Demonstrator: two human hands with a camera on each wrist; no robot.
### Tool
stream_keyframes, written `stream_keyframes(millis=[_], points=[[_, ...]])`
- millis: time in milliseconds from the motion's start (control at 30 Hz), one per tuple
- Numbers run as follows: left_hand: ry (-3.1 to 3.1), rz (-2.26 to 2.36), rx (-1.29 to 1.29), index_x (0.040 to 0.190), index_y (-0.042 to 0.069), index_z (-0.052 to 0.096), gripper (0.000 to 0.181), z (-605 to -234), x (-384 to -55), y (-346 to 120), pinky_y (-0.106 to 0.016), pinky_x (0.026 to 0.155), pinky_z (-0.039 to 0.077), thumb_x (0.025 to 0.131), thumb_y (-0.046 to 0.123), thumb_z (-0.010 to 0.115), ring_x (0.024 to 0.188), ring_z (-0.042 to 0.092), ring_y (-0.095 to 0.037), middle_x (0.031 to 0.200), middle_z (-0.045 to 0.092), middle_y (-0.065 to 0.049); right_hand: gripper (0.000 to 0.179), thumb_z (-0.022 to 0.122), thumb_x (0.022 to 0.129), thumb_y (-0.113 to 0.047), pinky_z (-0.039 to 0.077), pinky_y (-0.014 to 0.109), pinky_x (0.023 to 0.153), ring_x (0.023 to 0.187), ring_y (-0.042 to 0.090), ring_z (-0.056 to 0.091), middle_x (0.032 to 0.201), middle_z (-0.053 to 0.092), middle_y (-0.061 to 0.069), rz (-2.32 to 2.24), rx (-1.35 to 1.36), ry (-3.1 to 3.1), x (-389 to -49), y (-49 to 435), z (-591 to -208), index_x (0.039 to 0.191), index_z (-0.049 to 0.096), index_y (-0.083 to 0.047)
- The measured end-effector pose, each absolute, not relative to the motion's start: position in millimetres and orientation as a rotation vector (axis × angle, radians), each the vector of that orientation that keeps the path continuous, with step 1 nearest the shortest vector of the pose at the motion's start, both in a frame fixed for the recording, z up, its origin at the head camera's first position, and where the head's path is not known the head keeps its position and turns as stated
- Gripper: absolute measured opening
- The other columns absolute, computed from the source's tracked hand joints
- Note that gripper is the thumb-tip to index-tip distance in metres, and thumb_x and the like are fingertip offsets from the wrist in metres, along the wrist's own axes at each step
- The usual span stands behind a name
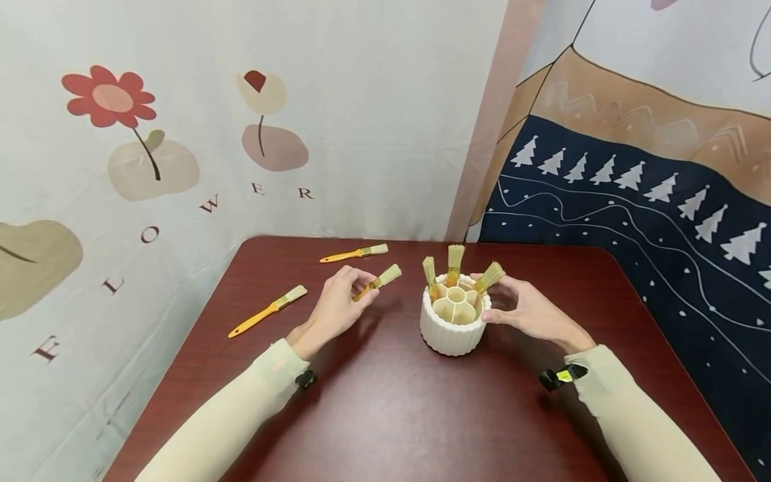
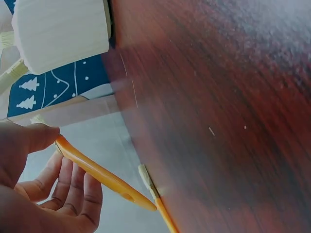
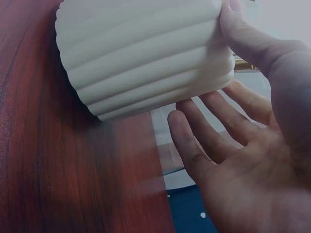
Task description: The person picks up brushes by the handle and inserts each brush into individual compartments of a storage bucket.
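Note:
My left hand (image 1: 337, 304) pinches a paintbrush (image 1: 387, 276) between thumb and fingers, near where handle and bristles meet. In the left wrist view its yellow-orange handle (image 2: 104, 175) slants down past the fingers, over the table. To the right stands a white ribbed brush holder (image 1: 452, 338), round, with compartments about a central tube. Three paintbrushes (image 1: 456, 258) stand in it, bristles up, their lower handles hidden inside. My right hand (image 1: 533, 313) grips the holder's right side, thumb at the rim; in the right wrist view several fingers (image 3: 182, 133) reach along its far side.
Two more paintbrushes lie flat on the dark red-brown table (image 1: 385, 415): one brush (image 1: 343, 256) near the back edge, another brush (image 1: 265, 314) left of my left hand. Behind the table hang a pale flower-print cloth (image 1: 373, 120) and a navy tree-print cloth (image 1: 602, 207).

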State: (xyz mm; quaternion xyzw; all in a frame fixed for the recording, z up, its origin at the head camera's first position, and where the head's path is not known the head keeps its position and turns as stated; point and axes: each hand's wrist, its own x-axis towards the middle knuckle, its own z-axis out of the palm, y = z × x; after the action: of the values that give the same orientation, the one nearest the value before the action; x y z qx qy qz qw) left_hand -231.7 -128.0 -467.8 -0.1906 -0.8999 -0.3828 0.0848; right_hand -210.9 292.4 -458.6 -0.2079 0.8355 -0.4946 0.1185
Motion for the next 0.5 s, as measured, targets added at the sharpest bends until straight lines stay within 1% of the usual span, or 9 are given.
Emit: stream_keyframes(millis=[100, 200, 300, 367, 500], points=[[-2.676, -1.151, -0.569, 0.128, 0.004, 0.081, 0.023, -465.9, -231.2, -127.5, -0.042, 0.091, 0.069, 0.107, 0.013, 0.086, 0.1, 0.077, -0.026, 0.115, 0.076, -0.013, 0.083, 0.089, 0.106, -0.024, 0.062, 0.023, 0.115, 0.154, 0.041, 0.067, 0.18, 0.056, 0.01, -1.457, -0.6, 2.446, -210.3, 290.6, -457.1, 0.177, 0.048, -0.011], [-2.678, -1.155, -0.568, 0.128, 0.004, 0.081, 0.023, -464.7, -230.1, -127.3, -0.041, 0.091, 0.069, 0.108, 0.014, 0.086, 0.1, 0.076, -0.025, 0.115, 0.076, -0.013, 0.084, 0.09, 0.105, -0.026, 0.065, 0.036, 0.118, 0.154, 0.042, 0.067, 0.18, 0.056, 0.012, -1.44, -0.58, 2.463, -209.1, 290.6, -455.9, 0.177, 0.047, -0.012], [-2.682, -1.162, -0.562, 0.129, 0.004, 0.081, 0.024, -463.4, -228.4, -127.5, -0.042, 0.092, 0.069, 0.108, 0.015, 0.086, 0.101, 0.075, -0.025, 0.116, 0.075, -0.012, 0.083, 0.091, 0.105, -0.029, 0.067, 0.046, 0.117, 0.151, 0.043, 0.068, 0.175, 0.06, 0.015, -1.403, -0.544, 2.498, -207.2, 290.4, -454.9, 0.174, 0.049, -0.012], [-2.675, -1.163, -0.567, 0.128, 0.004, 0.08, 0.023, -463.0, -227.3, -127.4, -0.043, 0.093, 0.069, 0.108, 0.015, 0.085, 0.102, 0.075, -0.024, 0.116, 0.075, -0.012, 0.082, 0.091, 0.105, -0.03, 0.067, 0.047, 0.116, 0.149, 0.042, 0.07, 0.173, 0.061, 0.017, -1.384, -0.538, 2.521, -205.9, 289.6, -454.6, 0.173, 0.05, -0.012], [-2.653, -1.165, -0.58, 0.128, 0.005, 0.08, 0.023, -460.5, -225.5, -127.2, -0.046, 0.094, 0.07, 0.108, 0.015, 0.085, 0.102, 0.075, -0.025, 0.115, 0.075, -0.012, 0.082, 0.092, 0.104, -0.029, 0.068, 0.044, 0.114, 0.145, 0.041, 0.071, 0.171, 0.063, 0.018, -1.378, -0.533, 2.544, -203.8, 287.0, -455.1, 0.173, 0.05, -0.012]])
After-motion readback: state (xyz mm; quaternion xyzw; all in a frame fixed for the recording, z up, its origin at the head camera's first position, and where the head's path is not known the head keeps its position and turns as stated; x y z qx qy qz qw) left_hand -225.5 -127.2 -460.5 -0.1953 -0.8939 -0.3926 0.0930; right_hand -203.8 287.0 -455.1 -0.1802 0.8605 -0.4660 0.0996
